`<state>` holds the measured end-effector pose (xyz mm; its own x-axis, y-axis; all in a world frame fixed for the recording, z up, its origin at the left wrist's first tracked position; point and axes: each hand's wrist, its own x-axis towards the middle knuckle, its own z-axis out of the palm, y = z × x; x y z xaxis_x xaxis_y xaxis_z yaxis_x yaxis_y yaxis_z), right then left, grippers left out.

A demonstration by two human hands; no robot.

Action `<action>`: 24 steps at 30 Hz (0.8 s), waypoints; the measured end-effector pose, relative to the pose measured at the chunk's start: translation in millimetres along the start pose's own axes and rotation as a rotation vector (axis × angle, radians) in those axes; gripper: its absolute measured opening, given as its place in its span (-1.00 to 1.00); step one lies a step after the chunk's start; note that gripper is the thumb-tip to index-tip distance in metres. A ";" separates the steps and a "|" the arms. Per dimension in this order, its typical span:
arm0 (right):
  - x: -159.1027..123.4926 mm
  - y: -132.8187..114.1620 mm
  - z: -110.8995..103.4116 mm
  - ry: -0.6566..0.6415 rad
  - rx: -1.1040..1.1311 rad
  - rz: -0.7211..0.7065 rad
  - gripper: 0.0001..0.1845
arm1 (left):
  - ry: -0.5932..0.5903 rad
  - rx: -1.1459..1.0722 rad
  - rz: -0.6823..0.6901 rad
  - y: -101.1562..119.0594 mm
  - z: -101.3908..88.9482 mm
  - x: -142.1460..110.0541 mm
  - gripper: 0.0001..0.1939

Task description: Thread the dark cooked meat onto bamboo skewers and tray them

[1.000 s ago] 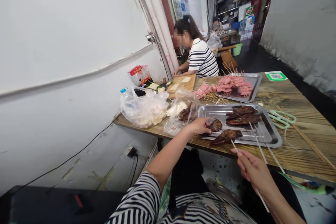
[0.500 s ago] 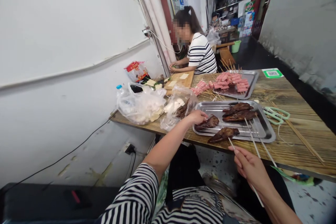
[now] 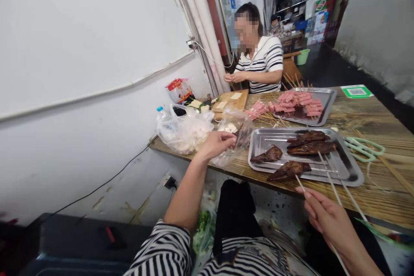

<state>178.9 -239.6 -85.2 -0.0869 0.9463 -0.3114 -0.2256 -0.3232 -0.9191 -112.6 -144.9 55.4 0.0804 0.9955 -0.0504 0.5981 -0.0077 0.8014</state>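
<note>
My right hand [image 3: 325, 217] is closed on a thin bamboo skewer [image 3: 299, 182] whose tip carries a dark brown piece of meat [image 3: 289, 170] resting on the steel tray [image 3: 343, 168]. A loose dark piece [image 3: 269, 154] lies on the tray's left side, and two skewered pieces [image 3: 307, 143] lie further back. My left hand [image 3: 217, 143] has its fingers curled at the mouth of a clear plastic bag [image 3: 237, 131] holding more dark meat; whether it grips anything is hidden.
A second steel tray [image 3: 326, 102] with pink sausage skewers sits behind. A white plastic bag [image 3: 186, 131], a cutting board [image 3: 231, 100], green scissors [image 3: 365, 146] and loose bamboo sticks lie on the wooden table [image 3: 381, 198]. A person in a striped shirt [image 3: 263, 62] works at the far end.
My left hand let go of the loose dark piece on the tray and moved left to the clear plastic bag. My right hand kept holding the skewer.
</note>
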 end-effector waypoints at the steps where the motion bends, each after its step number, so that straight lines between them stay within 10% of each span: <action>1: 0.8 0.6 2.7 0.001 0.003 0.003 -0.23 | 0.042 0.038 -0.015 -3.9 -6.9 4.0 -0.69; 8: 3.7 5.6 13.9 -0.019 -0.018 0.046 -0.31 | 0.027 0.524 -0.030 -33.9 9.0 66.5 -0.67; 24: -0.4 -5.1 14.0 0.035 -0.017 0.053 -0.28 | 0.038 0.547 -0.132 -38.5 49.5 154.3 -0.66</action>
<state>166.5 -238.5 -77.0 -0.0643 0.9276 -0.3680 -0.2045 -0.3732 -0.9049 -83.8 4.3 -12.7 -0.0465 0.9939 -0.0996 0.9283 0.0798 0.3633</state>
